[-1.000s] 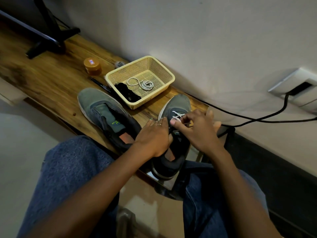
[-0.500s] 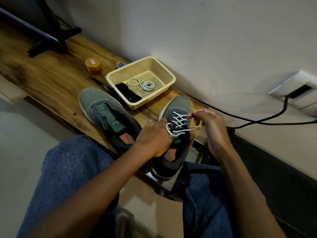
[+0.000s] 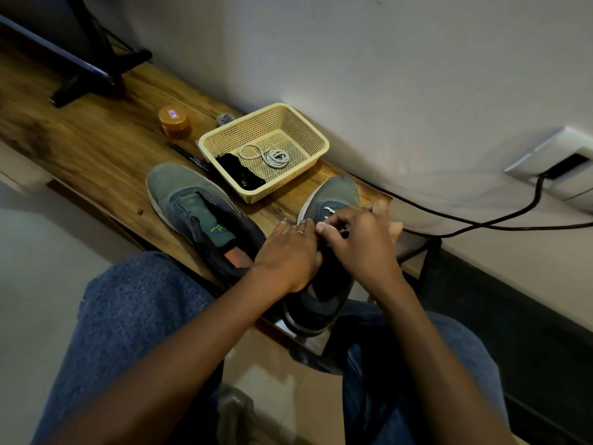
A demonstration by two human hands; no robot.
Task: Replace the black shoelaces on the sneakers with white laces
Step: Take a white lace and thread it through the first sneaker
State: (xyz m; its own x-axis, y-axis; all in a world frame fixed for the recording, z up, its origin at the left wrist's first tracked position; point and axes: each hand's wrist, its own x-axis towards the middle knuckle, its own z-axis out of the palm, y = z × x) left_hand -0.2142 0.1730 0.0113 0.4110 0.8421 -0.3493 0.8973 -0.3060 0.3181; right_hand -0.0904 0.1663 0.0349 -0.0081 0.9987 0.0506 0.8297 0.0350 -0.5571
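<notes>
Two hands [image 3: 324,248] over laced sneaker [image 3: 333,194]; basket [image 3: 316,146] behind

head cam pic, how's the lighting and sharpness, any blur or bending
Head view: dim overall, with a brighter patch on the wall above the basket; slight motion blur on the left hand and right hand; wide-angle bending tilts the wooden table and curves the wall edges.
</notes>
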